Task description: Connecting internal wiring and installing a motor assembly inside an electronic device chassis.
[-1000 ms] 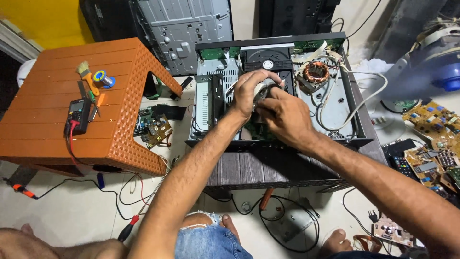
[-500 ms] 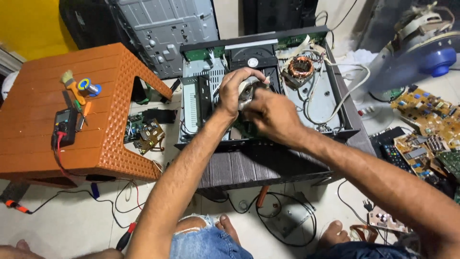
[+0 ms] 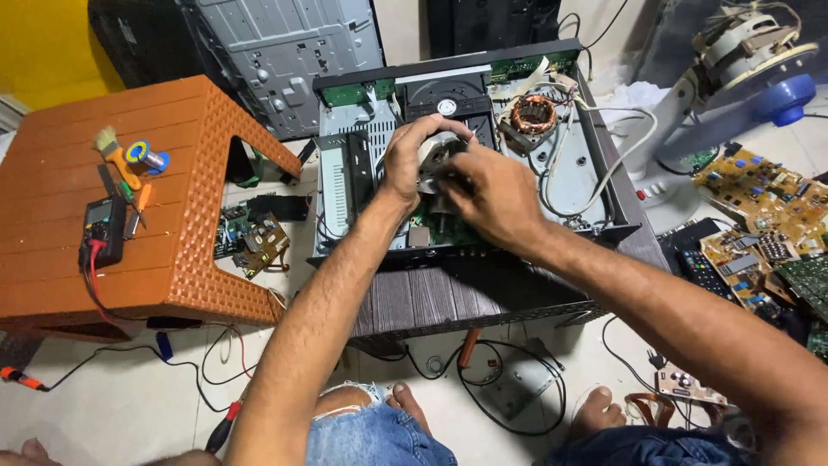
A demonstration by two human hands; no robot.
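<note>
Cluttering the tiled floor (image 3: 129,406), circuit boards (image 3: 759,207); both hands' grip closed on metal part (image 3: 435,160)

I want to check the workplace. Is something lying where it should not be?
Yes. Bare circuit boards lie loose on the floor at the right, and another board sits under the orange stool, among trailing cables.

I see both of my forearms bare from elbow to wrist, with no sleeves in view; my left hand (image 3: 412,164) and my right hand (image 3: 496,200) carry no gloves, rings or watch that I can make out; lower down I wear blue denim jeans (image 3: 371,431), frayed and torn pale at the left knee; a darker blue patch of the same denim shows at the right; my feet (image 3: 412,401) are bare, toes showing.
</note>
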